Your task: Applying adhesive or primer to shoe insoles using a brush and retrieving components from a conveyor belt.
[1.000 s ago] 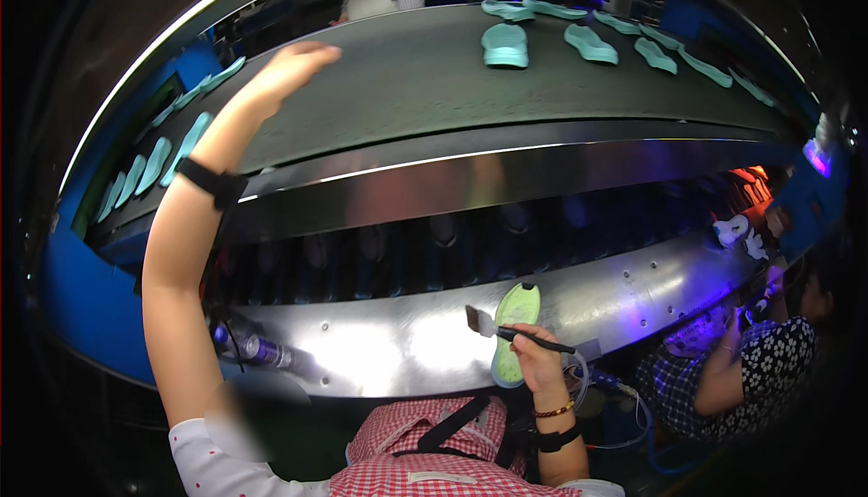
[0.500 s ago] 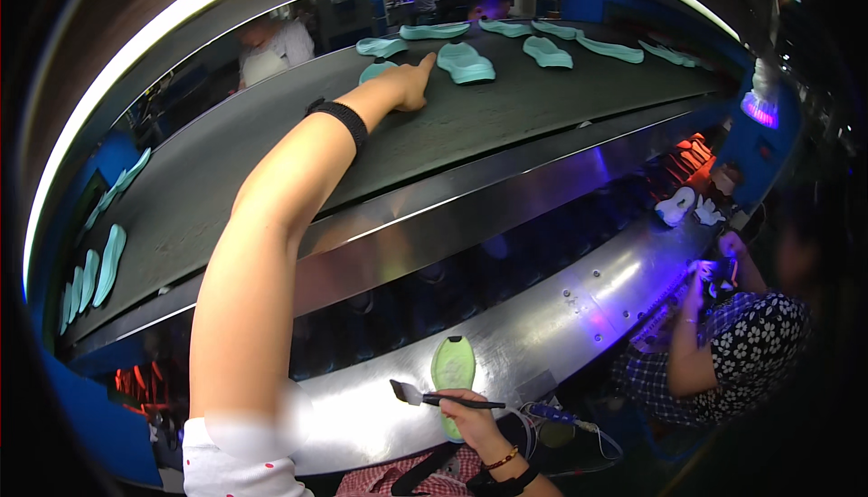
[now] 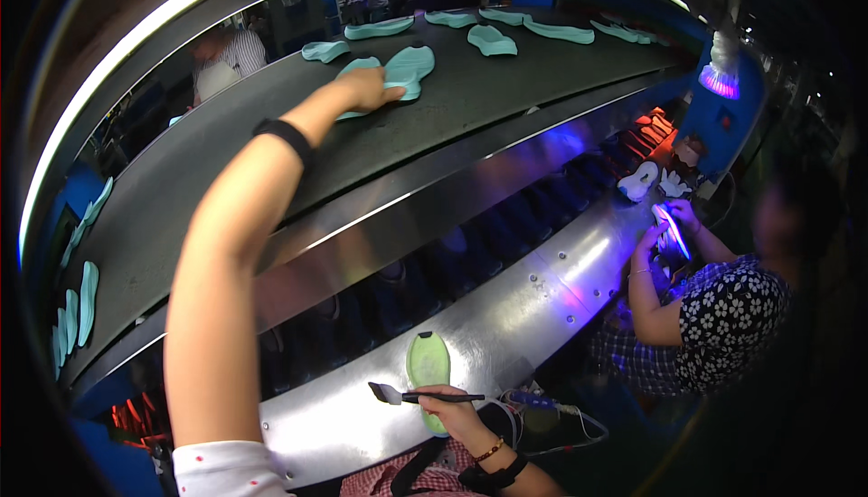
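I am holding the left hand (image 3: 366,90) out over the broad dark-grey conveyor belt (image 3: 226,171), toward its far edge, where a left teal moulded sole (image 3: 360,64) is lying partly hidden under it and a right teal moulded sole (image 3: 411,63) is lying just beside, meeting its fingers. Those fingers are bending down mostly out of sight, so I am not managing to tell how far open they are or whether they are gripping either one. I am closing the right hand (image 3: 457,416) around a black-handled flat brush (image 3: 463,398), its bristles pointing left. Below, a light-green elongated sole (image 3: 428,360) is lying by the near edge of the silver metal table (image 3: 348,429), the brush crossing over it; contact between them is staying unclear to me. More teal soles (image 3: 561,33) are lining the belt's far edge, while a co-worker (image 3: 737,321) is handling a brightly lit piece near the table's right end.
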